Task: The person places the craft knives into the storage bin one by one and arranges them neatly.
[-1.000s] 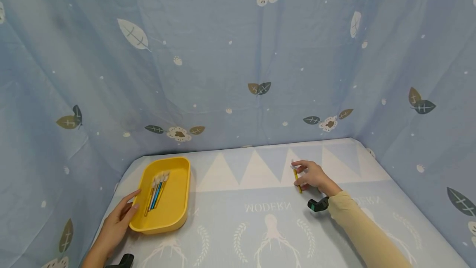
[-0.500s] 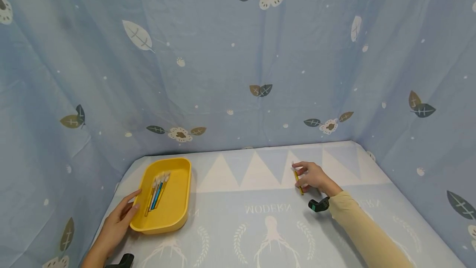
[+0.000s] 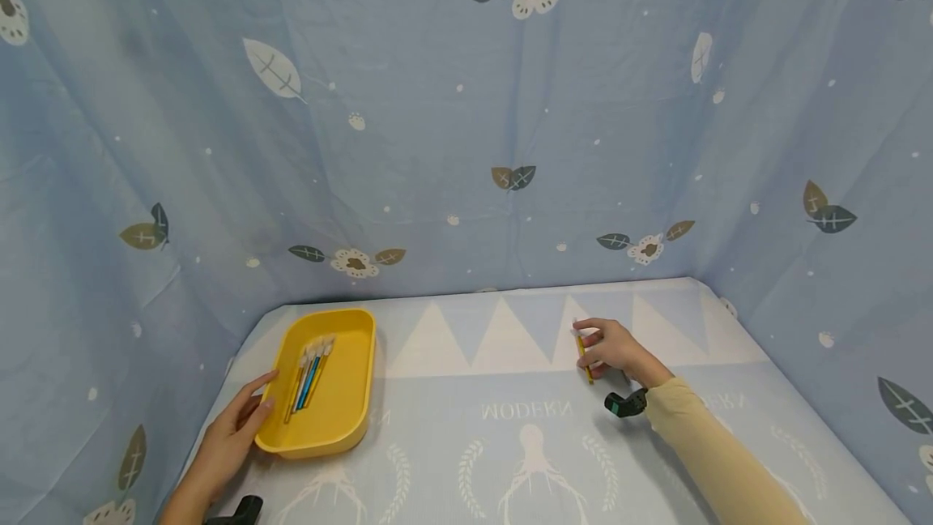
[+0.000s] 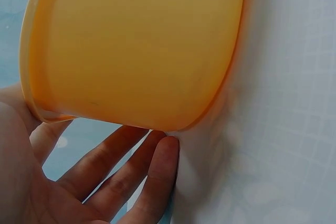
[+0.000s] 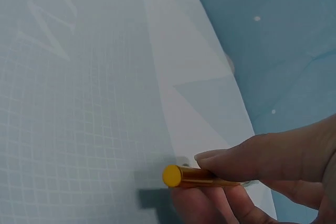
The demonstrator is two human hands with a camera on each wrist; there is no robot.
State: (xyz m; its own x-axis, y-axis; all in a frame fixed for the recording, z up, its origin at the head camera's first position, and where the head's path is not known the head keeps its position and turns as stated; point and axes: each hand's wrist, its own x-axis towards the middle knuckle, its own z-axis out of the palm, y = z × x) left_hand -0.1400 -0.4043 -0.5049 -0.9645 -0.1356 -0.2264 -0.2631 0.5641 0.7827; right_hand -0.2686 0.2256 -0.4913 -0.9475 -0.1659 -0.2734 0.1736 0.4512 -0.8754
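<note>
My left hand (image 3: 232,437) is at the left side of a yellow plastic tray (image 3: 348,420). In the left wrist view the thumb side of the left hand reaches the rim, and the other fingers lie along the outer wall of the tray (image 4: 136,56). Several slim sticks with whitish tips (image 3: 313,377), yellow and blue, lie side by side inside it. At the right, my right hand (image 3: 612,348) pinches a yellow pen-like stick (image 3: 586,359) between thumb and fingers. Its flat round yellow end (image 5: 171,176) faces the right wrist camera; the far tip is mostly behind the fingers.
A pale printed cloth (image 3: 525,395) covers the table. Blue patterned curtains (image 3: 437,144) hang behind it and on both sides. A black device (image 3: 625,403) is strapped at the right wrist, another (image 3: 244,511) at the left.
The head view has shifted slightly. Both hands keep nearly the same places, the left at the tray and the right on the yellow stick.
</note>
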